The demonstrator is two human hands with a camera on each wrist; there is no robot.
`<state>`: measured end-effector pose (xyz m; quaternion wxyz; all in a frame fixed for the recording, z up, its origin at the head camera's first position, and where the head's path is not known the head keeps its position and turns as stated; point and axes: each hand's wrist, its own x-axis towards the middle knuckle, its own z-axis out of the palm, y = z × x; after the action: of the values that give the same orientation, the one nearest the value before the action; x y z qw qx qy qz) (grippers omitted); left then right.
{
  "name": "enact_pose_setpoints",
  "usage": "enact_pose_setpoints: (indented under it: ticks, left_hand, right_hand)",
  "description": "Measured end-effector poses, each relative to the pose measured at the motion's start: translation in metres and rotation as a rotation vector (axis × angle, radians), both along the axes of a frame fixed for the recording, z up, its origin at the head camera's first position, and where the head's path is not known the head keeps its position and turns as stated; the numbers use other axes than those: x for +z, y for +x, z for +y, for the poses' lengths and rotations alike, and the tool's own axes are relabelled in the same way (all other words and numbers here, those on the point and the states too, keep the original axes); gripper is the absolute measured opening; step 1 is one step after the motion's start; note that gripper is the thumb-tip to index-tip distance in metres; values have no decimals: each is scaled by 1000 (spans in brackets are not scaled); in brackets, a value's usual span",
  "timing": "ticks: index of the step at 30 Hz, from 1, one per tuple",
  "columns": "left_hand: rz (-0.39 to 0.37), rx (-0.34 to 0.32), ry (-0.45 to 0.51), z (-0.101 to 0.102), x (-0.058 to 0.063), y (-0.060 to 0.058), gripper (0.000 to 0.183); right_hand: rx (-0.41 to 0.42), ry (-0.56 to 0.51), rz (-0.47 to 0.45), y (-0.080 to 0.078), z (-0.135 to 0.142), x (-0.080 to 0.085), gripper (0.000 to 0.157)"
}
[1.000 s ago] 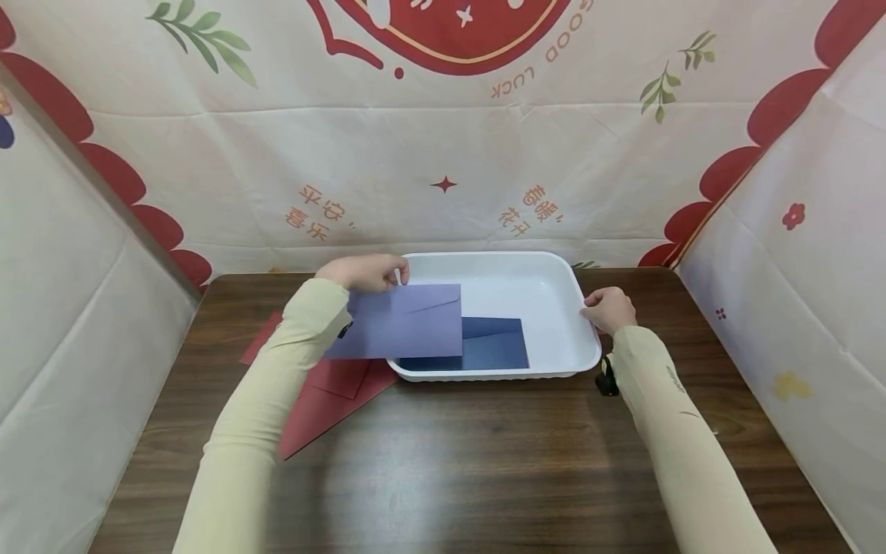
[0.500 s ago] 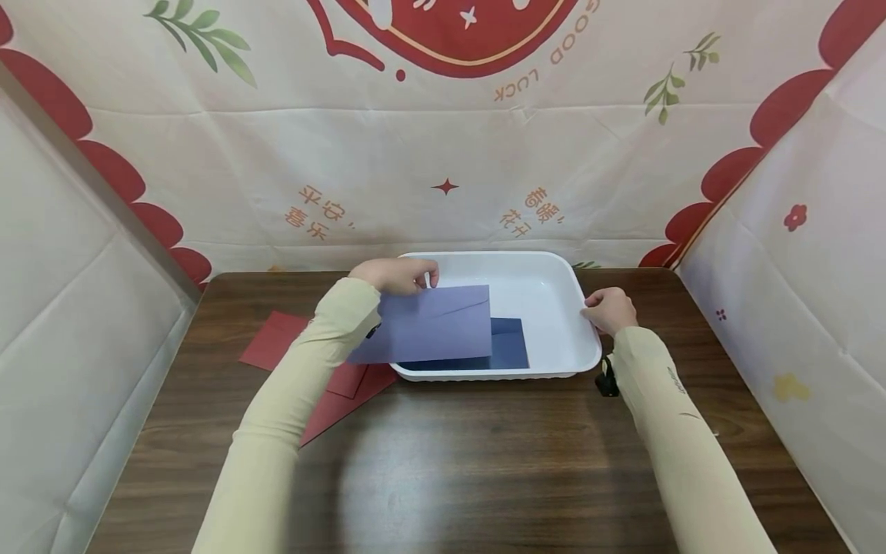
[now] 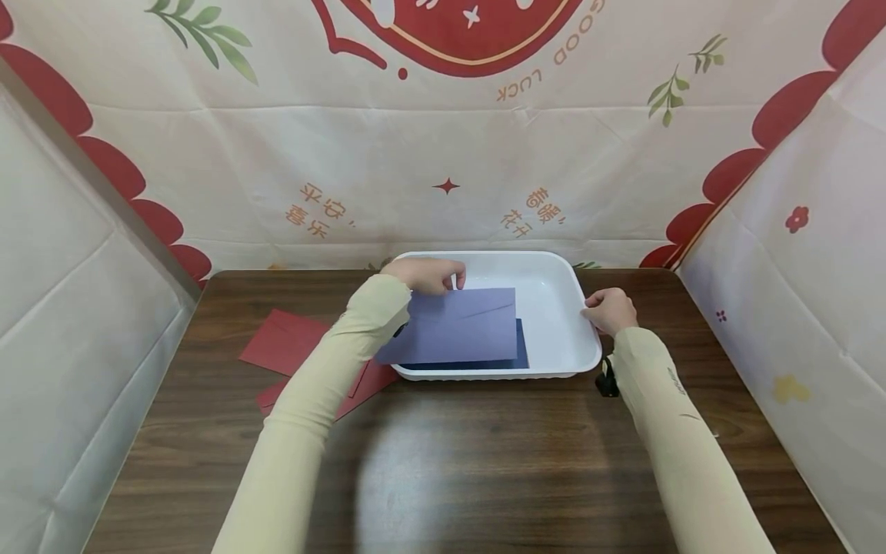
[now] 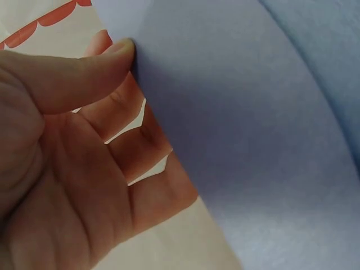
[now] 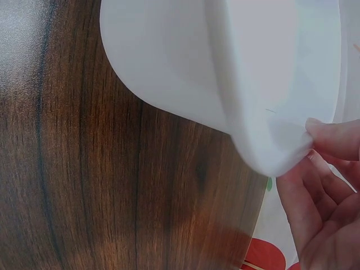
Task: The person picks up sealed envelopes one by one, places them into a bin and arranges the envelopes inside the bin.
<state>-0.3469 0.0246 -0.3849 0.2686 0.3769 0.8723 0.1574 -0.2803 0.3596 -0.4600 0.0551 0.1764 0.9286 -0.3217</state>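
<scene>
My left hand [image 3: 431,275] pinches the top edge of a lavender envelope [image 3: 460,327], held over the left part of a white tray [image 3: 554,308]. In the left wrist view, the thumb [image 4: 107,70] lies on the near face of the envelope [image 4: 225,129] and the fingers go behind it. A dark blue envelope [image 3: 522,350] lies in the tray, mostly covered by the lavender one. My right hand [image 3: 611,311] grips the tray's right rim; in the right wrist view, thumb and fingers pinch the rim [image 5: 270,160].
Red envelopes [image 3: 284,342] lie on the brown wooden table [image 3: 484,462] left of the tray, partly behind my left sleeve [image 3: 304,408]. A printed cloth [image 3: 388,154] hangs behind the table, with white cloth at both sides.
My left hand has carried the lavender envelope to the right, over the tray and the dark blue envelope. More of the red envelopes now shows. My right hand stays on the rim.
</scene>
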Motion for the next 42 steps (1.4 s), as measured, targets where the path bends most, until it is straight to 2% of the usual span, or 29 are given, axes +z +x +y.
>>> enact_pose_setpoints:
  ticks: [5, 15, 19, 25, 32, 37, 42]
  left_hand:
    - [-9, -5, 6, 13, -3, -4, 28]
    - [-41, -2, 43, 30, -6, -13, 24]
    - [-60, 8, 46, 37, -10, -18, 24]
    - [-50, 8, 28, 42, -24, -25, 28]
    - [-53, 8, -44, 42, -33, -21, 29]
    - [-50, 24, -63, 43, -33, -18, 29]
    - [-46, 12, -64, 46, -40, -19, 25]
  right_hand:
    - [1, 2, 3, -1, 1, -1, 29]
    - [6, -2, 9, -2, 2, 0, 30]
    - [11, 0, 6, -3, 2, 1, 29]
    - [13, -5, 7, -5, 2, 0, 30]
    - [10, 5, 14, -7, 2, -2, 28]
    - [2, 7, 10, -8, 2, -2, 29]
    - [4, -4, 2, -7, 1, -1, 29]
